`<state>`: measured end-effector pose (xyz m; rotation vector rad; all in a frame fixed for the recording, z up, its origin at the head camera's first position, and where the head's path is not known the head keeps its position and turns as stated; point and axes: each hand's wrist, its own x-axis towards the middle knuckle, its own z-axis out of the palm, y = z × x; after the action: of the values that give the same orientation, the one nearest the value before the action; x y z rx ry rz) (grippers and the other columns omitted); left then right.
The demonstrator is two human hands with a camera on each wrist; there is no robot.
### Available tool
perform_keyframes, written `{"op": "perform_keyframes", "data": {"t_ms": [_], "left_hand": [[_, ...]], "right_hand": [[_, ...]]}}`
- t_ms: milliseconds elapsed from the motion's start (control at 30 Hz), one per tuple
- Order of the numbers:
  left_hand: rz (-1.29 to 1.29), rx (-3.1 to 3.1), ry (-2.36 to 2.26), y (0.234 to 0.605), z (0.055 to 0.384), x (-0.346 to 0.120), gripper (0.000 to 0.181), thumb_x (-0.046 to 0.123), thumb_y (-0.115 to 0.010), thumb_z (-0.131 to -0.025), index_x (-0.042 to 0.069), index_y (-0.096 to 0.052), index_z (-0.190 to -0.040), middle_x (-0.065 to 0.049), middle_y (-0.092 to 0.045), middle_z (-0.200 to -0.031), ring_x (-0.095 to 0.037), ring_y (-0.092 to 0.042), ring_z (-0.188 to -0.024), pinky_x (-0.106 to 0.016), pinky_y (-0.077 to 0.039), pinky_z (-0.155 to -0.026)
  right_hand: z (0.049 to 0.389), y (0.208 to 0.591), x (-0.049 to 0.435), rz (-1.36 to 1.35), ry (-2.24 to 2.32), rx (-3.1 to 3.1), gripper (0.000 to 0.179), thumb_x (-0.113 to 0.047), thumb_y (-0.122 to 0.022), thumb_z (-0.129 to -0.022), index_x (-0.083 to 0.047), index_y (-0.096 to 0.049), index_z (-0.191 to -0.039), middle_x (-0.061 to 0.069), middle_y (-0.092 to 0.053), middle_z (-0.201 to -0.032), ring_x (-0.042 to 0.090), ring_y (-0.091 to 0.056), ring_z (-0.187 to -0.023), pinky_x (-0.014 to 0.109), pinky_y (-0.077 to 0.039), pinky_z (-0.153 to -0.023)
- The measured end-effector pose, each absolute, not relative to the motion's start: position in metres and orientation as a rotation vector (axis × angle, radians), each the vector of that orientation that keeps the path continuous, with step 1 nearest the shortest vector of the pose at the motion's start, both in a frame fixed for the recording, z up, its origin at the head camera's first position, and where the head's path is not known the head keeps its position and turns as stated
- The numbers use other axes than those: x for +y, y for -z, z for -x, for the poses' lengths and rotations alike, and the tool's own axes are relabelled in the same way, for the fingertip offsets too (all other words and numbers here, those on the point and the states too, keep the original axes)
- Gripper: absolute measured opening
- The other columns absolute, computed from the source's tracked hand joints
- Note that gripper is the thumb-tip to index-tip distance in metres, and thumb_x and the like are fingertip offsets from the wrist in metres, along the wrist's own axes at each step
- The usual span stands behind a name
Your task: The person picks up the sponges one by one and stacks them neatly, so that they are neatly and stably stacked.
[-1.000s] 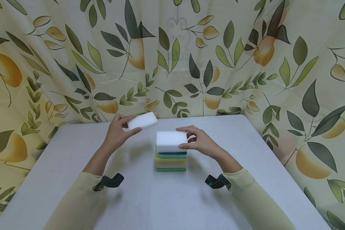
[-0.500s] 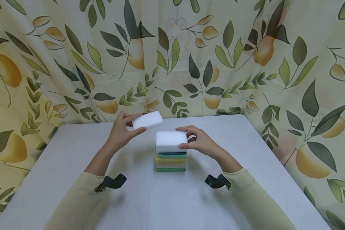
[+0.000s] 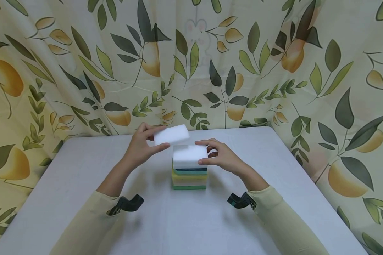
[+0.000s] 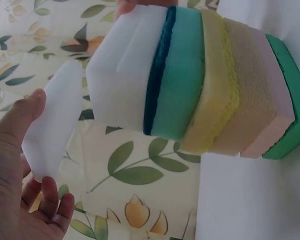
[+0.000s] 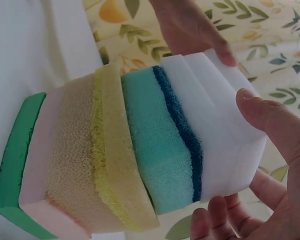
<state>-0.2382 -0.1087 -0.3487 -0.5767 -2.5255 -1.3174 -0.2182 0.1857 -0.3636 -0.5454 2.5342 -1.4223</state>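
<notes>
My left hand (image 3: 140, 145) pinches a white sponge block (image 3: 171, 135) between thumb and fingers, tilted and held in the air just above and left of a sponge stack. In the left wrist view a gap shows between this block (image 4: 55, 120) and the stack. My right hand (image 3: 223, 157) grips the white sponges (image 3: 189, 156) at the top of the stack, thumb on the near side and fingers on the far side. Below them lie a teal sponge (image 5: 155, 145) with a dark blue scouring layer, a yellow sponge (image 5: 117, 150), tan and pinkish layers, and a green layer (image 5: 17, 160) at the bottom.
The stack stands on a table with a white cloth (image 3: 178, 226). Behind the table and along its sides hangs a curtain (image 3: 191, 88) printed with leaves and fruit. Dark wrist cameras sit at both light sleeves.
My left hand has moved right with the white sponge block, bringing it partly over the far left of the stack. The right hand and the stack have stayed in place.
</notes>
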Motion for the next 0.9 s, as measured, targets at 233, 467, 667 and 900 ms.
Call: {"op": "perform_keyframes", "data": {"t_ms": [233, 467, 667, 900], "left_hand": [[0.644, -2.515, 1.329, 0.345, 0.234, -0.101, 0.062, 0.027, -0.087, -0.075, 0.014, -0.065, -0.131, -0.007, -0.042, -0.102, -0.029, -0.051, -0.098, -0.036, -0.045, -0.079], [0.660, -2.517, 1.323, 0.343, 0.230, -0.094, 0.061, 0.029, -0.087, -0.075, 0.017, -0.066, -0.131, -0.006, -0.043, -0.102, -0.025, -0.052, -0.097, -0.042, -0.049, -0.080], [0.678, -2.524, 1.316, 0.343, 0.228, -0.090, 0.061, 0.030, -0.086, -0.076, 0.018, -0.065, -0.131, -0.005, -0.043, -0.102, -0.022, -0.052, -0.097, -0.034, -0.049, -0.078], [0.697, -2.536, 1.317, 0.344, 0.227, -0.082, 0.060, 0.032, -0.087, -0.075, 0.018, -0.066, -0.130, -0.005, -0.044, -0.103, -0.021, -0.049, -0.096, -0.033, -0.047, -0.077]], "right_hand": [[0.218, 0.363, 0.186, 0.543, 1.421, 2.537, 0.065, -0.029, -0.082, -0.080, -0.020, -0.056, -0.139, 0.007, -0.052, -0.126, 0.027, -0.054, -0.105, 0.039, -0.049, -0.091], [0.218, 0.365, 0.187, 0.527, 1.423, 2.535, 0.066, -0.030, -0.082, -0.080, -0.017, -0.055, -0.139, 0.008, -0.051, -0.123, 0.031, -0.054, -0.103, 0.035, -0.049, -0.086], [0.219, 0.366, 0.188, 0.502, 1.452, 2.517, 0.068, -0.028, -0.082, -0.080, -0.014, -0.053, -0.140, 0.009, -0.050, -0.126, 0.033, -0.054, -0.103, 0.034, -0.050, -0.084], [0.220, 0.367, 0.188, 0.531, 1.507, 2.472, 0.065, -0.022, -0.083, -0.079, -0.012, -0.056, -0.137, 0.010, -0.051, -0.125, 0.031, -0.055, -0.101, 0.034, -0.050, -0.083]]}}
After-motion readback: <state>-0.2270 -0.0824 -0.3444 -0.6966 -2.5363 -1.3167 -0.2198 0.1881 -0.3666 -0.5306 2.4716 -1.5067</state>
